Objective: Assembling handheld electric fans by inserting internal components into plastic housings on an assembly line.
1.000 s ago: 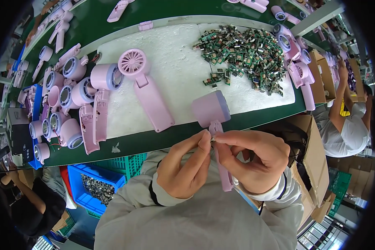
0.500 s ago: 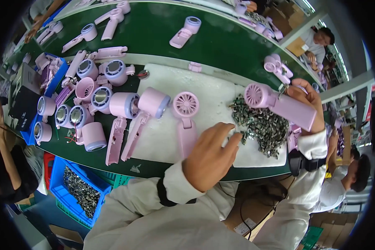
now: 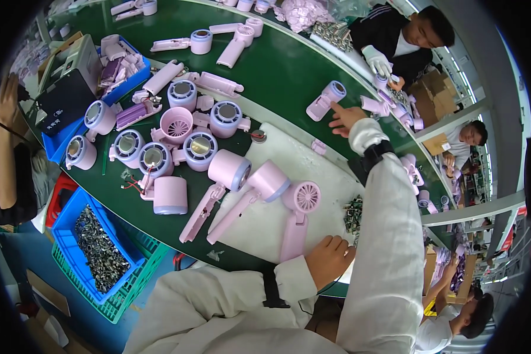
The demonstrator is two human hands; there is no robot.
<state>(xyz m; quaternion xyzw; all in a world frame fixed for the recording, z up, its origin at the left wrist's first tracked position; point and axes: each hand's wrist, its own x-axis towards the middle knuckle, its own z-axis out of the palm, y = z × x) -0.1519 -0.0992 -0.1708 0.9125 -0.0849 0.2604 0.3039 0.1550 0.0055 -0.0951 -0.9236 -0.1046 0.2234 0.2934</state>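
My right arm stretches far forward over the green surface. At its end my right hand (image 3: 347, 119) is open, fingers extended, a fingertip at the near end of a pink handheld fan (image 3: 328, 100) lying there. By the front edge of the white pad (image 3: 256, 221), my left hand (image 3: 330, 261) has its fingers curled; whatever they may hold is hidden. Beside it on the pad lies a pink fan with a spoked grille (image 3: 302, 200). Left of that are two more fans, one a pink fan with a slim handle (image 3: 269, 180). My right sleeve partly covers a heap of small metal parts (image 3: 353, 215).
Several pink fan heads (image 3: 177, 124) crowd the left of the table. Behind them is a blue bin (image 3: 138, 74) of pink casings, beside a black box (image 3: 68, 106). Low at left sits a blue crate (image 3: 133, 259) of metal parts. A co-worker's gloved hand (image 3: 376, 61) is across the belt.
My right hand has let go of the pink fan and reached forward to another. My left hand has curled its fingers and drawn back toward the table's front edge. The view has swung.
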